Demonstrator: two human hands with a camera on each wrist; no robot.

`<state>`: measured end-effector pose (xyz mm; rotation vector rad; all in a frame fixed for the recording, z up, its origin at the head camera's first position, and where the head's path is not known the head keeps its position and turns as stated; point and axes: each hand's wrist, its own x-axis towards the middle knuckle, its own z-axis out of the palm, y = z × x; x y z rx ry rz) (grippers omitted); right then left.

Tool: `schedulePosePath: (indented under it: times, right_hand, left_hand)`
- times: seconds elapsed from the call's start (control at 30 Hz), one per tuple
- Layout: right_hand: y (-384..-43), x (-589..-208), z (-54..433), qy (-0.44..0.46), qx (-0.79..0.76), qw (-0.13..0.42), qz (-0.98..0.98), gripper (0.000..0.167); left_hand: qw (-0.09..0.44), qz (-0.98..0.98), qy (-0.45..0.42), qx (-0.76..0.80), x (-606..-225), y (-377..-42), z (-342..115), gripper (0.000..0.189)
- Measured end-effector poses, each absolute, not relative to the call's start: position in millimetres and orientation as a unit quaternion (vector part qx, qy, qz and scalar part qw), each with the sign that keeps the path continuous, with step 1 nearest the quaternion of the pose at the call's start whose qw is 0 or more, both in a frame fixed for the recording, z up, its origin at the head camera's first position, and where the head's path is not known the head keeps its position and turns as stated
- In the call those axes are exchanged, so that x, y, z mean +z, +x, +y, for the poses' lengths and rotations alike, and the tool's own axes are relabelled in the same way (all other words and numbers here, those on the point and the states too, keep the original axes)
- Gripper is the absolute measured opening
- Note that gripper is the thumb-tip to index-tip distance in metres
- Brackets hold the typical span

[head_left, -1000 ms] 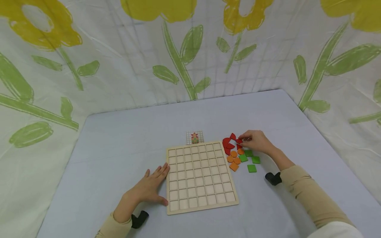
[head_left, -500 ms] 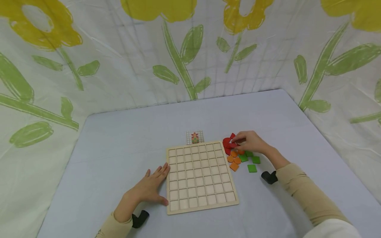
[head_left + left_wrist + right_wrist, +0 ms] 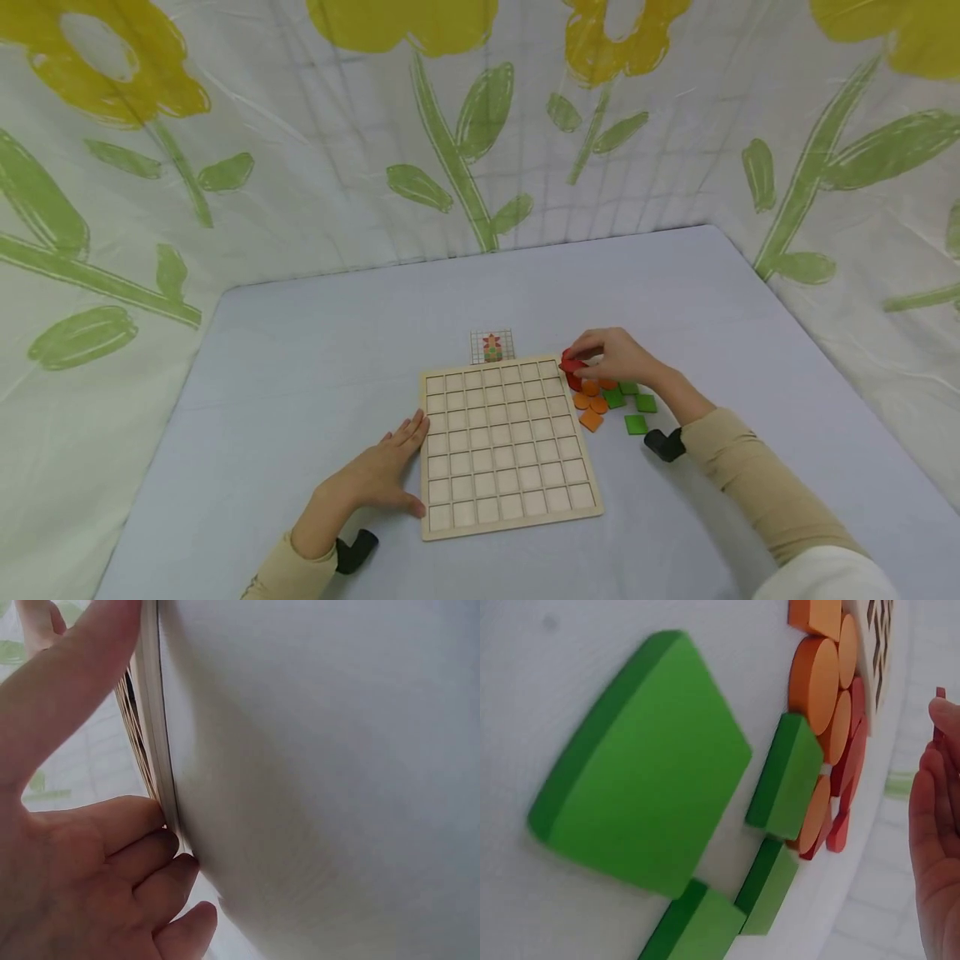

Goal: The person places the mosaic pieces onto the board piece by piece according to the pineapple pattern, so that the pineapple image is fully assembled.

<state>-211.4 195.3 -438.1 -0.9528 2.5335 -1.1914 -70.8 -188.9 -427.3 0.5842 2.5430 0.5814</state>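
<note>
My left hand lies with its fingers spread along the left side of a wooden grid board, fingertips and thumb right at the edge. In the left wrist view the fingers rest against the board's rim. My right hand pinches a thin flat red piece between thumb and fingers. It is raised over a cluster of red pieces beside the board's top right corner. Part of that cluster is hidden behind the hand in the head view.
Orange discs and an orange square lie right of the board. Several green squares lie just beyond them. A small pattern card sits at the board's top edge. A flowered curtain hangs behind the table.
My right hand has picked a red piece from the right side of the red cluster and moved left with it toward the board's corner. The left hand has stayed in place.
</note>
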Motion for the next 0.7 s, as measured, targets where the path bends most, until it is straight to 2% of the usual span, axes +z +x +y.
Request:
schedulePosePath:
  times: [0.43, 0.7]
  right_hand:
    - [-211, -433, 170, -0.366, -0.391, 0.09, 0.84, 0.019]
    - [-211, -432, 155, -0.377, -0.407, 0.118, 0.824, 0.021]
  left_hand:
    - [0.229, 0.927, 0.207, 0.213, -429, -72, -187, 0.119]
    - [0.235, 0.926, 0.198, 0.22, -430, -71, -188, 0.121]
